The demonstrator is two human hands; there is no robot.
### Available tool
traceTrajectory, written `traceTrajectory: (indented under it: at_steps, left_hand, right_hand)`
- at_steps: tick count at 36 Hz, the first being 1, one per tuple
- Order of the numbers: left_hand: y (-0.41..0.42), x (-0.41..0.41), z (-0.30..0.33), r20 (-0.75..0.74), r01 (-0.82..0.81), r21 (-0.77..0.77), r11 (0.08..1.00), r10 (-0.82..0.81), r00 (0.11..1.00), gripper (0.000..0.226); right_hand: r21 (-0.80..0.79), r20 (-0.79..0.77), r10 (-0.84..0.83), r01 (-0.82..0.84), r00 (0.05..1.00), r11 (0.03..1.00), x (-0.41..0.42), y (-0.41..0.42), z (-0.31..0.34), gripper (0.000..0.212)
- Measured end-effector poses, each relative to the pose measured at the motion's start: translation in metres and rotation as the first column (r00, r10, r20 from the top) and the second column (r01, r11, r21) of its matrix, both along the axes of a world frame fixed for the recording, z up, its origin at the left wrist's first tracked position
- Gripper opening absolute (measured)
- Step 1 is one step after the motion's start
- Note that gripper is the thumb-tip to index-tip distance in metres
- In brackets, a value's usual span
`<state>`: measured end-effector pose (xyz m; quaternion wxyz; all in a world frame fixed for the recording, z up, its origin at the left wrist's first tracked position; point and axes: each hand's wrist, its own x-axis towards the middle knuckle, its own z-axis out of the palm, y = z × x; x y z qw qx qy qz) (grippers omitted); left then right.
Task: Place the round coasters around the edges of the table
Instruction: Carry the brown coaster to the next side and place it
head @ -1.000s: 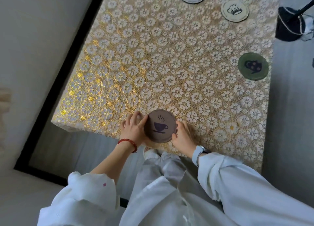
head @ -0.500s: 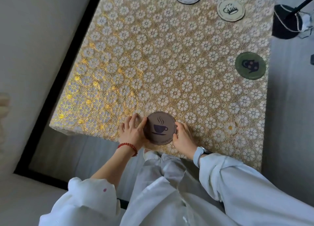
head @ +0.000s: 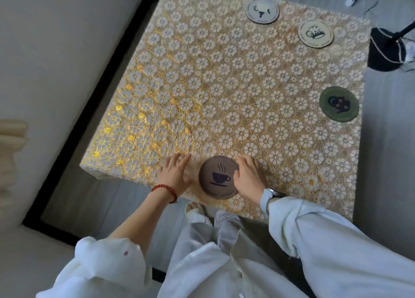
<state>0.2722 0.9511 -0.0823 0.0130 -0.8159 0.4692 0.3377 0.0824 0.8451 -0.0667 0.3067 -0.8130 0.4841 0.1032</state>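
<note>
Brown coaster (head: 219,178) lies flat at the worktop (head: 202,84) near edge, between my hands. My left hand (head: 176,174) rests just beside it, fingers open and apart from it; my right hand (head: 248,176), nearer, touches its rim with curled fingers, gripping nothing. Three coasters line the far and right edges.

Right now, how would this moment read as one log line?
step: setting brown coaster at near table edge | left hand: open, beside | right hand: open, touching | placed: three others
</note>
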Motion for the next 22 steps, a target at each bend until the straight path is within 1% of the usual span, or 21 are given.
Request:
traceTrajectory:
  at_steps: [3,7,12,15,18,22]
  left_hand:
    - [0.008,0.025,0.009,0.015,-0.057,-0.033,0.998,0.058,0.998,0.065]
    - [0.025,0.073,0.020,0.072,-0.105,-0.070,0.992,0.110,0.991,0.052]
    - [0.053,0.151,0.031,0.109,-0.197,-0.144,0.970,0.213,0.971,0.046]
    - [0.075,0.209,0.035,0.118,-0.234,-0.209,0.950,0.262,0.958,0.044]
    - [0.096,0.270,0.035,0.145,-0.187,-0.223,0.957,0.222,0.964,0.040]
    - [0.115,0.345,0.036,0.151,-0.183,-0.228,0.956,0.221,0.964,0.042]
  right_hand:
    - [-0.006,0.017,0.050,-0.050,0.999,0.999,0.028,-0.005,0.010,0.042]
    - [0.085,0.093,0.106,-0.114,0.990,0.990,0.082,0.004,0.021,0.036]
    - [0.037,0.101,0.183,-0.188,0.978,0.982,0.170,0.027,0.024,0.033]
    - [0.056,0.120,0.206,-0.213,0.971,0.975,0.234,0.050,0.022,0.037]
    - [0.085,0.137,0.167,-0.180,0.976,0.980,0.298,0.074,0.023,0.040]
    - [0.091,0.139,0.129,-0.142,0.982,0.986,0.376,0.092,0.020,0.042]
